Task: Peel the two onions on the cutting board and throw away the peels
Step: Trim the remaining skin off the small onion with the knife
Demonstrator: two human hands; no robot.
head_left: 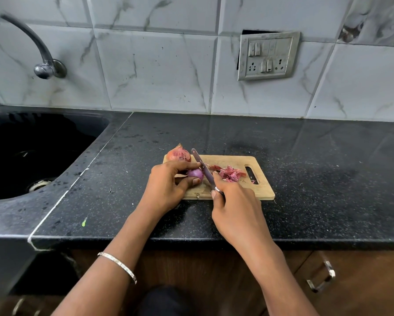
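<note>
A wooden cutting board (262, 190) lies on the black counter. My left hand (166, 188) holds a small purple peeled onion (195, 173) between fingers and thumb on the board. My right hand (234, 201) grips the handle of a knife (203, 166), and the blade lies against the right side of that onion, pointing away from me. A second onion (179, 154) with its reddish skin on sits at the board's far left corner. A heap of pink peels (230, 173) lies on the board to the right of the blade.
A black sink (27, 151) is set into the counter at the left, with a metal tap (43, 62) on the tiled wall above it. A switch and socket plate (268, 55) hangs on the wall. Drawer handles (321, 279) show below the counter edge.
</note>
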